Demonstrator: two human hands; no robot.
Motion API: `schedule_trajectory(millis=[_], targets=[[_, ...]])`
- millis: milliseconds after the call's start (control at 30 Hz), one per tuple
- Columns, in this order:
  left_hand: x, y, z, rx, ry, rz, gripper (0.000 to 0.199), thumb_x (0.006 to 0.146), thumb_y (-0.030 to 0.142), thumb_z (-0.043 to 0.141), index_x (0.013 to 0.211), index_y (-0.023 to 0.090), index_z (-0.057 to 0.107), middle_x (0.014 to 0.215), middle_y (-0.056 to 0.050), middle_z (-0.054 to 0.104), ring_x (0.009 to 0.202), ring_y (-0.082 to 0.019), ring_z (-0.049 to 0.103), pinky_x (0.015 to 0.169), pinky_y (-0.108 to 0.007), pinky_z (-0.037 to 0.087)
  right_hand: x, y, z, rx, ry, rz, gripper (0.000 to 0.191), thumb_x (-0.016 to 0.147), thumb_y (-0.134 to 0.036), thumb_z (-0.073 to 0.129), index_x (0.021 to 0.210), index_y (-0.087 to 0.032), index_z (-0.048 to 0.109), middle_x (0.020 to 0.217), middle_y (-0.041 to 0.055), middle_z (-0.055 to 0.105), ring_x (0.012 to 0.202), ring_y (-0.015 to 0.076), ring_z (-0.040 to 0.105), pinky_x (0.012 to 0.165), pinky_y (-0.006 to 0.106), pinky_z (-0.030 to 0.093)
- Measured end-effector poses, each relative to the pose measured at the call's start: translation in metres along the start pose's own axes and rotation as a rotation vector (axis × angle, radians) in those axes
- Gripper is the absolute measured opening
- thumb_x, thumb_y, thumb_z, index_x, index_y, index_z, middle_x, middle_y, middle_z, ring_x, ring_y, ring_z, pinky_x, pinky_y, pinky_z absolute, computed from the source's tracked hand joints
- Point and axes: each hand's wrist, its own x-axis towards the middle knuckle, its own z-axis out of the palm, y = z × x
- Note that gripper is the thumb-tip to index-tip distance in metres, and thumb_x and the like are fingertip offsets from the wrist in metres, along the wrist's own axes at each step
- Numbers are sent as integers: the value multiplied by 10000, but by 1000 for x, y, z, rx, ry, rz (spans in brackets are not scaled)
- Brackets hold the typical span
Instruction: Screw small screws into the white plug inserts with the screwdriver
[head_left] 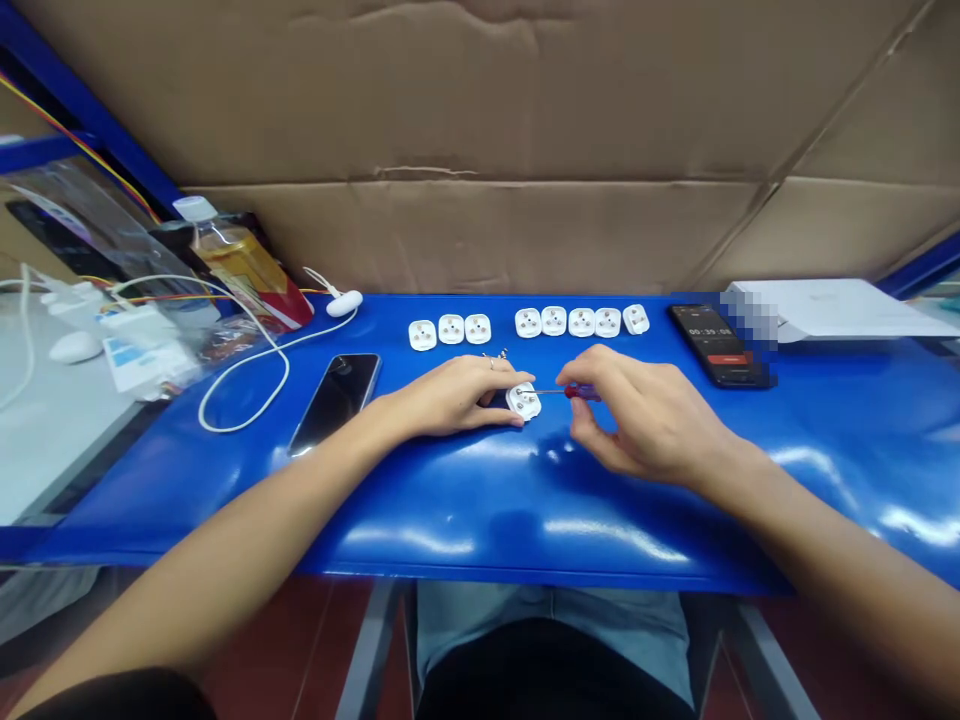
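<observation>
My left hand [469, 393] pinches a small white square plastic part [523, 402] with rounded corners against the blue table. Metal bits show inside the part. A screwdriver [581, 391] with a red and purple handle is gripped by my right hand [637, 410], its thin shaft lying nearly level with the tip at the part's upper left. Just behind my left fingers sit a few tiny metal pieces [501, 354], too small to name. Further back, similar white parts stand in a row, three in a left group [451, 330] and several in a right group [581, 322].
A dark phone [337, 400] lies left of my left hand. At the right are a phone with a running timer [712, 345] and a white box [847, 308]. A tilted bottle [244, 265], a white cable [244, 372] and plastic bags occupy the left. Cardboard [480, 120] walls the back.
</observation>
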Motion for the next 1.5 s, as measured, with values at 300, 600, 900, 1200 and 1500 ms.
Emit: schedule_trajectory(millis=[300,600,900,1200,1500], targets=[[0,0,0,-43,28,9,465,994,466,718,1384,213,710,1053,-72,737,836,-182,656,792,-277,477,1,4,-1,-56,-2,-36,91,1059,-210,540,1040,-181,625,788,34,728,681,194,678,604,313,457],[0,1,0,-4,19,17,467,1004,467,702,1385,198,703,1069,-87,729,881,-204,670,820,-294,495,-2,4,3,-23,21,20,218,1073,-340,553,1189,-165,610,900,80,780,747,232,740,656,338,532],[-1,-2,2,18,25,18,476,1011,487,685,1398,209,691,1143,-97,739,995,-238,703,881,-319,518,1,5,1,80,25,-9,218,975,-167,534,1185,-165,592,994,122,757,861,264,729,742,380,570],[-1,-1,2,29,22,18,477,1015,500,675,1395,212,695,1096,-96,733,963,-237,695,867,-322,521,0,7,0,37,21,-32,190,976,-138,526,1140,-184,608,920,85,747,777,234,689,682,358,539],[-1,-3,3,14,21,9,494,1022,501,663,1438,234,666,1155,-96,732,955,-224,690,864,-323,517,-1,6,-2,17,-42,65,158,1054,-281,560,1138,-166,629,902,85,778,756,231,729,628,335,510]])
